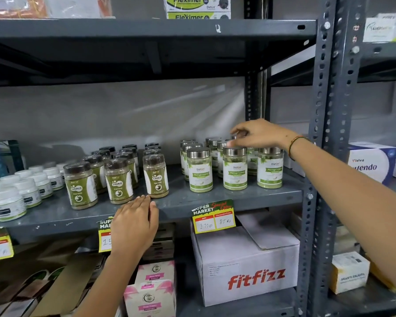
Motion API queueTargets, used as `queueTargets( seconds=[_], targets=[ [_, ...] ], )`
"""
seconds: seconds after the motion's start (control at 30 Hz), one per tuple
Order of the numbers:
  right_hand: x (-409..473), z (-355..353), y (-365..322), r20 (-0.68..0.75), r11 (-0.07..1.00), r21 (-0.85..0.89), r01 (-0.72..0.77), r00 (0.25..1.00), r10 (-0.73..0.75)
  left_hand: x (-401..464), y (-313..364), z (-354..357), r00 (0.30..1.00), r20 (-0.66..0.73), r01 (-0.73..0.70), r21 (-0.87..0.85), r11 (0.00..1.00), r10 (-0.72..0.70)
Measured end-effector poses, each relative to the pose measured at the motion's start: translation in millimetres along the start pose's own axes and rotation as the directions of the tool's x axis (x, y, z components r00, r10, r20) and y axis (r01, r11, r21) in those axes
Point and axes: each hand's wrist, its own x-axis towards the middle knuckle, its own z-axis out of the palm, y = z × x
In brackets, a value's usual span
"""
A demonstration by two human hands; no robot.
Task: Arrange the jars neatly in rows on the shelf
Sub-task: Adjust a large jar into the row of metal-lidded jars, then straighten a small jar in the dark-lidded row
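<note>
The grey metal shelf (215, 200) carries three groups of jars. On its right part stand the silver-lidded jars (200, 170) with green and white labels, set in rows running front to back, three of them along the front edge. The right hand (258, 133) reaches in from the right above this group, its fingertips (234, 143) curled down onto the silver lid of a jar (234, 170) in the middle of the front row; whether the grip has closed on the lid cannot be told. In the middle of the shelf stand the brown-lidded jars (156, 177) with olive labels, in three rows. The left hand (135, 223) lies flat and empty, fingers together and extended, against the shelf's front edge just before these jars, covering part of a yellow price tag (104, 236). At the far left sit small white bottles (8, 204). Below the shelf is a white carton (247, 266) with red lettering.
</note>
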Motion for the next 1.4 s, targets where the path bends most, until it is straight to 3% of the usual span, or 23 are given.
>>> queueTargets(
  seconds=[0.13,0.47,0.9,1.0,1.07,1.13,1.27,1.4],
  targets=[
    [8.9,15.8,-8.6,0.092,0.996,-0.089,-0.017,0.995,0.025,0.5,-0.4,-0.7,1.0,-0.007,0.002,0.0,1.0,-0.002],
    [15.5,21.3,-2.9,0.091,1.0,0.018,-0.001,0.996,-0.001,0.0,-0.5,0.3,1.0,0.006,0.002,0.004,1.0,-0.002],
    [14.8,18.0,-5.5,0.107,1.0,0.007,-0.018,0.994,0.017,0.6,-1.4,-0.3,1.0,0.001,0.01,0.007,1.0,-0.01],
    [11.8,16.7,-22.2,-0.088,0.999,0.024,0.046,0.995,-0.044,1.1,-2.1,-1.7,1.0,0.012,0.002,0.01,1.0,-0.002],
    [11.0,20.9,-41.6,-0.287,0.987,0.054,0.152,0.949,-0.13,1.9,-2.8,-2.9,0.999,0.034,-0.008,0.012,1.0,0.008],
    [12.0,29.4,-67.6,-0.383,0.963,0.075,0.261,0.899,-0.214,3.3,-4.3,-4.9,0.998,0.052,-0.027,0.018,0.999,0.026],
    [22.8,56.3,-120.9,-0.328,0.92,0.109,0.377,0.887,-0.325,5.8,-6.3,-12.0,0.996,0.07,-0.058,0.041,0.997,0.055],
    [39.2,87.5,-149.4,-0.217,0.926,0.124,0.356,0.921,-0.325,4.4,-7.1,-18.4,0.994,0.084,-0.078,0.071,0.994,0.072]
  ],
)
